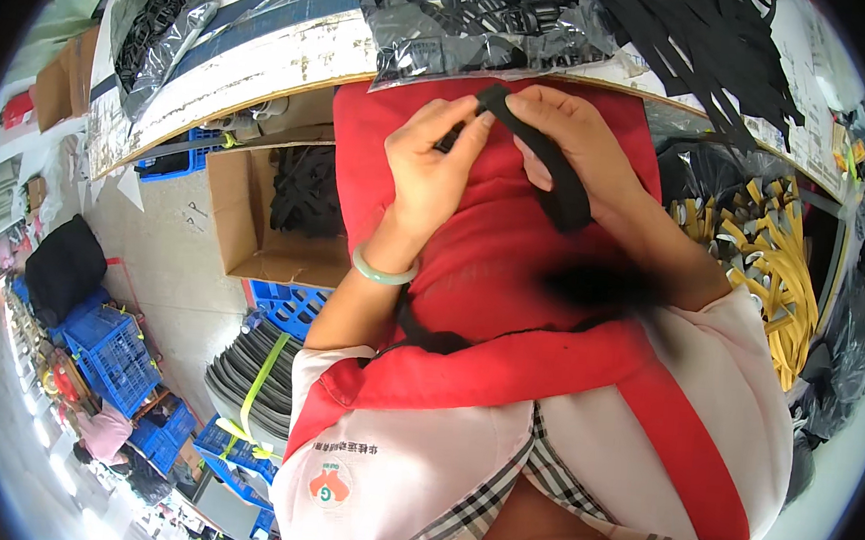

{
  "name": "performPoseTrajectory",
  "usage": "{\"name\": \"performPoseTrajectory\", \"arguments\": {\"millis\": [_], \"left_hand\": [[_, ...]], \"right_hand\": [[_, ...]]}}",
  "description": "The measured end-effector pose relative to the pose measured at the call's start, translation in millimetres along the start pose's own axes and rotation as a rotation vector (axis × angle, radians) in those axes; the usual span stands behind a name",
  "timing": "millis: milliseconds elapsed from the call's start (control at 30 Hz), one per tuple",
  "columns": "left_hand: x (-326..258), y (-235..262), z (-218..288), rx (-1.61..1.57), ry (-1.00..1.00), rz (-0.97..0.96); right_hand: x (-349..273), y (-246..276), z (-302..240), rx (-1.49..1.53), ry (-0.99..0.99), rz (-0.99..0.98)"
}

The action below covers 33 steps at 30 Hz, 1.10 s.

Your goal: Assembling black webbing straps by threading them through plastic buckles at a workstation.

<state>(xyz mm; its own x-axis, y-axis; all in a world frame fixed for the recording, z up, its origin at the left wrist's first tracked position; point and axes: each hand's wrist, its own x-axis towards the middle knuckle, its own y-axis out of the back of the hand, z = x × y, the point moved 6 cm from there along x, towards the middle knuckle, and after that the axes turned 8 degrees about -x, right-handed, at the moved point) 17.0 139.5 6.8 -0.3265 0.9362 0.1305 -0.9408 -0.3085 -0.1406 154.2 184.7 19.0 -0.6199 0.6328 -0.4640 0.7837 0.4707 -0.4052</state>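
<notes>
Over the red apron (pixel 472 273) my two hands meet just off the table's front edge. My left hand (pixel 431 155) is closed, pinching the end of a black webbing strap (pixel 562 179); a small dark piece shows among its fingers, too hidden to name. The thumb and fingers of my right hand (pixel 582 140) grip the same strap a little to the right. From there its loose part hangs down in a curve against the apron. A pale green bangle (pixel 384 269) sits round my left wrist.
On the worn white table (pixel 308 46) lie a clear bag of black buckles (pixel 490 18), another bag of small black parts (pixel 159 25) and many black straps (pixel 699 48). Below are an open cardboard box (pixel 241 211) with black strips, yellow straps (pixel 788 285) at right, and blue crates (pixel 116 353).
</notes>
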Motion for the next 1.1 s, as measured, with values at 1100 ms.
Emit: {"name": "performPoseTrajectory", "arguments": {"millis": [1100], "left_hand": [[-8.5,10.1,0.3,-0.162,0.259,-0.024]], "right_hand": [[8.9,7.7,2.6,-0.614,0.103,-0.010]]}}
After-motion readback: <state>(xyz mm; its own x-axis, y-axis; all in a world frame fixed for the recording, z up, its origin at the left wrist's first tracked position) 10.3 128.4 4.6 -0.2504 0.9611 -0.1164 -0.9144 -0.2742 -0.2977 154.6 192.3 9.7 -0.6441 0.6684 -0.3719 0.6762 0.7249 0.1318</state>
